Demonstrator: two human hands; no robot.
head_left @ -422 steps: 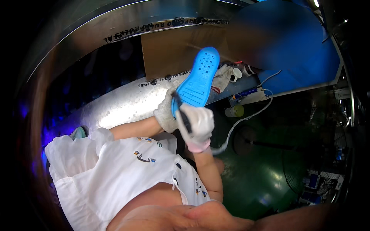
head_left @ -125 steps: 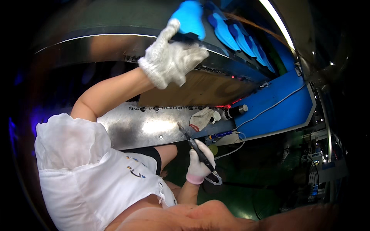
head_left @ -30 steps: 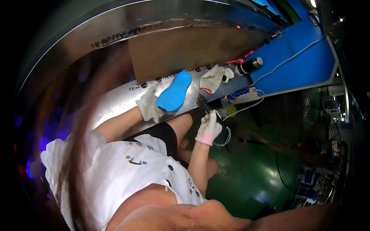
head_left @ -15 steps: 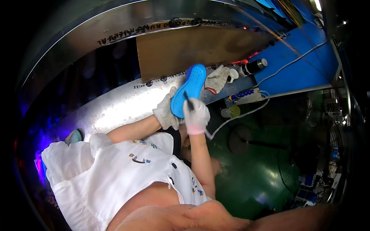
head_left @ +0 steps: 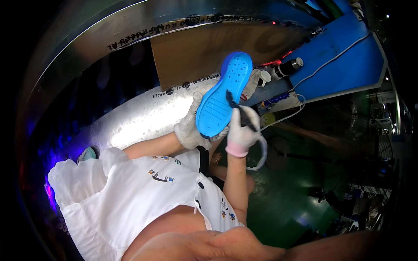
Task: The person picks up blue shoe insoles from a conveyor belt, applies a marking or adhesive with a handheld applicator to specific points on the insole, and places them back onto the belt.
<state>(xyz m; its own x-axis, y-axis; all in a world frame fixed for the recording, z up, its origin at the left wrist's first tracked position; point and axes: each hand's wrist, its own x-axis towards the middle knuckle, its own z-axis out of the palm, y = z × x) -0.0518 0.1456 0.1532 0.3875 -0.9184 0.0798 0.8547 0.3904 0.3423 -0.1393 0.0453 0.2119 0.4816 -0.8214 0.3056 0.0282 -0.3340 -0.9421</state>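
Observation:
A bright blue shoe sole (head_left: 224, 93), with small holes at its far end and ridges at the near end, is held tilted up over the bench edge. My left hand (head_left: 190, 126), in a whitish work glove, grips it by the left side and heel; some of those fingers are hidden behind it. In my right hand (head_left: 244, 134), gloved in white with a pink cuff, is a black brush (head_left: 232, 100). Its dark tip lies over the middle of the sole's inner face, seemingly touching it. A pale hose (head_left: 264, 152) loops below the right hand.
A metal bench (head_left: 130, 122) runs behind my hands, with a brown board (head_left: 187, 54) at its back. A used glove (head_left: 251, 85), a white cup (head_left: 264, 77) and a black flask (head_left: 289, 68) stand to the right, near a blue panel (head_left: 335, 56) crossed by a cable.
The sole has risen and come closer, showing more of its inner face. My right hand has shifted right, and the brush tip has slid to the right across the sole.

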